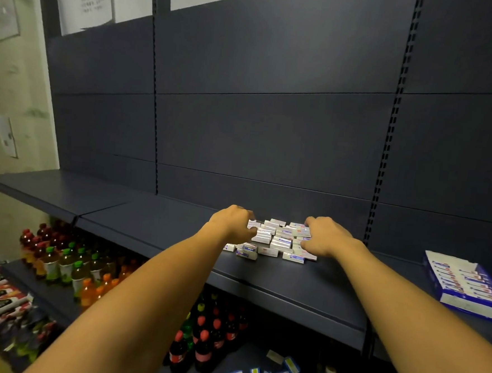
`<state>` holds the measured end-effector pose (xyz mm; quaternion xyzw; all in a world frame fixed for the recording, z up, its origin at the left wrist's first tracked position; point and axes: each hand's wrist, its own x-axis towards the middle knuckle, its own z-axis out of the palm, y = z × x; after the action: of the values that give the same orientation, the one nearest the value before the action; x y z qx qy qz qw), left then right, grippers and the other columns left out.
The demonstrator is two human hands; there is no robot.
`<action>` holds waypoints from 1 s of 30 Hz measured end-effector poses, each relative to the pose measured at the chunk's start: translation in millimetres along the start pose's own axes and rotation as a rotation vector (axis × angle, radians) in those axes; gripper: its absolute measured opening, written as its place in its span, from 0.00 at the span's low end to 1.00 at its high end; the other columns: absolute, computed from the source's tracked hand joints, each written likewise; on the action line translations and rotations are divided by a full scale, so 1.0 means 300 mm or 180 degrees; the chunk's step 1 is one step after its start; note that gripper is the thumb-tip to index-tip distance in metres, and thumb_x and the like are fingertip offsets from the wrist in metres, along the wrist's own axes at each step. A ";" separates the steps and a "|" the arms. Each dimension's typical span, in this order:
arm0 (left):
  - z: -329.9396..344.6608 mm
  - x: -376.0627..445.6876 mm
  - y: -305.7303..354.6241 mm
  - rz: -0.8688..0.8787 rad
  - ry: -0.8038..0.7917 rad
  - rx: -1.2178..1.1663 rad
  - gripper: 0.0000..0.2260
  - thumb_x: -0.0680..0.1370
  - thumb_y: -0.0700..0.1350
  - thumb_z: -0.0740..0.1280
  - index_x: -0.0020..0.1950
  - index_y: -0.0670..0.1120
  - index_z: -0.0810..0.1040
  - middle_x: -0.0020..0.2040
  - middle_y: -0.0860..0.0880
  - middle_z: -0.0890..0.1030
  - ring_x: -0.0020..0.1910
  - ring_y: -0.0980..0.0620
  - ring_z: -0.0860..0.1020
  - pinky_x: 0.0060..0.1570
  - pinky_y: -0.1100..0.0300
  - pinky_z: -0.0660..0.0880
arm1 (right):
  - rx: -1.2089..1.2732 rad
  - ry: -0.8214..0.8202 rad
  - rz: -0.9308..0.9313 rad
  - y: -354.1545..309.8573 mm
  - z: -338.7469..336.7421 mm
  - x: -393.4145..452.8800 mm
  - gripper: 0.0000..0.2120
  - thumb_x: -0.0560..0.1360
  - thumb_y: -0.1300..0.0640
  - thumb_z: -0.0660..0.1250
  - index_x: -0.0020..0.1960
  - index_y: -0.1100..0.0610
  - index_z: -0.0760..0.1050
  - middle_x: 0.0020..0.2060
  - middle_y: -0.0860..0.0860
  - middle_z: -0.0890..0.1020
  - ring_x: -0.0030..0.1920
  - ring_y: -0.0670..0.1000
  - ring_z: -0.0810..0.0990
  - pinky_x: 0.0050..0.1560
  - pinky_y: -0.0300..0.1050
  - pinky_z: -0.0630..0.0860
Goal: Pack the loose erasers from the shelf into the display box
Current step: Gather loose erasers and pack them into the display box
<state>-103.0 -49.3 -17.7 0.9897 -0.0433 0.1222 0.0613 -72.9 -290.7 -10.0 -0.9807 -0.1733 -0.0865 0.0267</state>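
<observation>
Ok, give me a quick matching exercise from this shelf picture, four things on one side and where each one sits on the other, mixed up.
Things:
1. eraser pile
2. display box
3. left hand
4. drink bottles

Places:
A. lower shelf, left
B. far right of the shelf
C. left edge of the pile
D. between both hands

Pairs: 1-D, 2-B, 3-C, 4-A

Both hands (233,223) flank erasers (279,238).

Erasers (277,239) mid-shelf (155,223) between both hands, display box (465,284) far right, bottles (67,264) below
</observation>
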 end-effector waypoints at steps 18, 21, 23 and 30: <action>0.038 0.366 -0.237 0.0144 -0.0209 0.0284 0.13 0.80 0.43 0.63 0.62 0.48 0.82 0.59 0.46 0.82 0.53 0.44 0.81 0.55 0.48 0.81 | 0.0425 -0.0127 -0.0021 -0.010 0.038 0.414 0.26 0.76 0.55 0.69 0.73 0.52 0.67 0.66 0.55 0.75 0.61 0.57 0.78 0.58 0.52 0.79; 0.068 0.447 -0.245 0.0223 -0.0200 0.0302 0.13 0.79 0.41 0.63 0.59 0.47 0.84 0.57 0.47 0.83 0.50 0.45 0.81 0.52 0.49 0.82 | 0.0516 -0.0135 -0.0050 -0.007 0.056 0.478 0.25 0.77 0.56 0.69 0.72 0.51 0.69 0.66 0.54 0.75 0.62 0.57 0.78 0.59 0.50 0.78; 0.099 0.494 -0.254 0.0246 -0.0163 0.0286 0.13 0.79 0.40 0.63 0.58 0.47 0.84 0.56 0.47 0.84 0.50 0.45 0.81 0.51 0.49 0.82 | 0.0535 -0.0103 -0.0080 -0.008 0.073 0.512 0.24 0.77 0.57 0.68 0.71 0.51 0.70 0.66 0.53 0.76 0.61 0.56 0.78 0.59 0.50 0.78; 0.211 0.630 -0.312 0.0254 -0.0332 0.0237 0.14 0.80 0.37 0.63 0.61 0.46 0.83 0.59 0.45 0.82 0.54 0.42 0.81 0.56 0.47 0.80 | 0.0491 -0.0200 -0.0144 -0.010 0.120 0.586 0.22 0.76 0.58 0.68 0.69 0.51 0.72 0.64 0.52 0.77 0.61 0.55 0.78 0.61 0.52 0.78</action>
<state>104.1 21.6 -42.3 0.9938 -0.0812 0.0743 0.0172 94.4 -226.0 -13.8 -0.9738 -0.2023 -0.0427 0.0947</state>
